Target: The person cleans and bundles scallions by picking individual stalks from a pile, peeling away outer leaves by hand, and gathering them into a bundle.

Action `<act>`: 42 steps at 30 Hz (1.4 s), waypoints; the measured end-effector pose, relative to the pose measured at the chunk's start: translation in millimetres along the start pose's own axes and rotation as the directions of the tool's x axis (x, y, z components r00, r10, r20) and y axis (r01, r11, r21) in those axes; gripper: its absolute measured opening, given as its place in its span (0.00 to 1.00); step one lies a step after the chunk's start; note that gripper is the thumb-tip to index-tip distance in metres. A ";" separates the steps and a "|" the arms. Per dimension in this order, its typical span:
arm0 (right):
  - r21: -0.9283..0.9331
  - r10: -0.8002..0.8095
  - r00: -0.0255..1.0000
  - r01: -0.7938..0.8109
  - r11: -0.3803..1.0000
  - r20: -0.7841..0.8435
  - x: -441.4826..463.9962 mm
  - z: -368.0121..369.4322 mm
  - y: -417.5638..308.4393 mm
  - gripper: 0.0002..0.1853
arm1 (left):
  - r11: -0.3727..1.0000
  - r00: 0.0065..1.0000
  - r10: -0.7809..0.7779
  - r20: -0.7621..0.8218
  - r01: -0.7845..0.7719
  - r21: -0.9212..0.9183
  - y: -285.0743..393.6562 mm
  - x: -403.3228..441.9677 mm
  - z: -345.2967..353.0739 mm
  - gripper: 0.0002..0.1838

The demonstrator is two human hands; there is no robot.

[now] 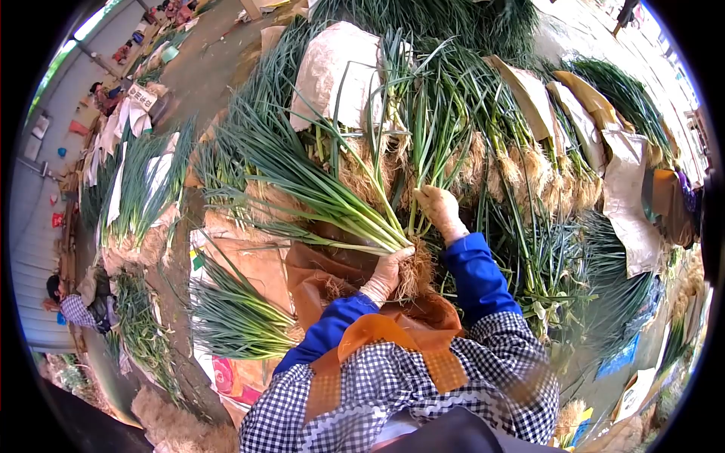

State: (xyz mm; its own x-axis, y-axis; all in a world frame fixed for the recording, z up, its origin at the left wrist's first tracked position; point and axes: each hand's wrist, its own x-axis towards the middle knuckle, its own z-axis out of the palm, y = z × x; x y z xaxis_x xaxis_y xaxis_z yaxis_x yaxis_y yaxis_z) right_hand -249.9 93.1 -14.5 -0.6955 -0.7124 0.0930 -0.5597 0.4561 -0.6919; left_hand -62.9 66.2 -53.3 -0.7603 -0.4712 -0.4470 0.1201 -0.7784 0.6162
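Note:
My left hand [389, 273] is wrapped around the white lower stems of a bunch of green onions [332, 200], just above the roots. Their long leaves fan out up and to the left, and the tangled brown roots [414, 273] hang over my lap. To the right, my right hand [440, 208] is closed on an upright green onion stalk [421, 162] beside the bunch. That stalk's lower end runs down toward the same roots. An orange-brown apron [321, 275] covers my lap beneath both hands.
Rows of green onions with roots [529, 170] lie ahead, partly under a white sack [336, 75]. Another pile of green onions [245, 317] rests on a flattened sack at left. Loose leaves [540, 283] lie at right. A person [83, 306] sits far left.

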 end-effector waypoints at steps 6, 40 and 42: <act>0.863 -0.155 0.942 -0.195 0.466 0.297 -75.1 -108.3 -15.8 0.14 | 0.979 0.982 -0.149 0.120 0.163 -0.118 4.5 -2.6 8.6 0.15; 0.255 0.198 0.962 -0.242 0.936 0.186 -2.1 -33.9 3.3 0.14 | 0.986 0.998 0.053 0.017 -0.055 0.160 -22.8 10.4 3.8 0.20; 0.449 0.275 0.883 -0.437 0.780 0.381 14.4 -25.5 2.3 0.14 | 0.984 0.996 0.091 0.009 -0.091 0.155 -19.1 8.8 8.9 0.22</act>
State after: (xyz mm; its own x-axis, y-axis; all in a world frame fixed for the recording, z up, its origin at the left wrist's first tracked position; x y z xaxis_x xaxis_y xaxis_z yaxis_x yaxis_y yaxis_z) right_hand -272.7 97.5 3.5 -0.5963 -0.7066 -0.3810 0.0696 0.4272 -0.9015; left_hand -77.6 80.7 -63.2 -0.7519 -0.5364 -0.3833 0.0885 -0.6582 0.7476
